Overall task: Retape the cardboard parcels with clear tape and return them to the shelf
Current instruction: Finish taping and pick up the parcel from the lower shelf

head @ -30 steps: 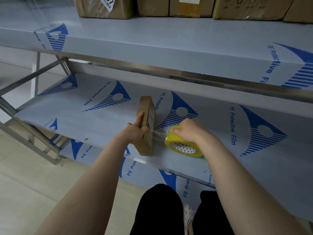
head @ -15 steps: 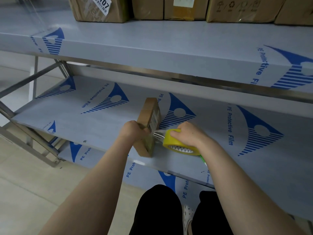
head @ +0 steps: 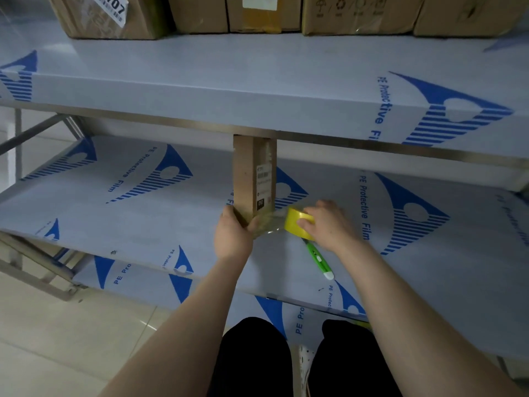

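Observation:
A flat cardboard parcel [head: 249, 179] stands on edge on the middle shelf [head: 143, 222], its far end hidden under the upper shelf. My left hand [head: 233, 233] grips its near lower corner. My right hand [head: 326, 224] holds a yellow roll of clear tape [head: 296, 222] just right of the parcel. A short strip of clear tape [head: 269, 223] stretches from the roll to the parcel's near corner, under my left thumb.
A green utility knife [head: 316, 257] lies on the middle shelf under my right wrist. Several cardboard boxes [head: 257, 12] line the back of the upper shelf [head: 257, 90]. A lower shelf and tiled floor [head: 57, 339] sit below, with my knees at the bottom.
The parcel has swung from leaning left to pointing straight away from me. Both hands stayed at its near corner, with the tape roll close beside it. The green knife has come into sight.

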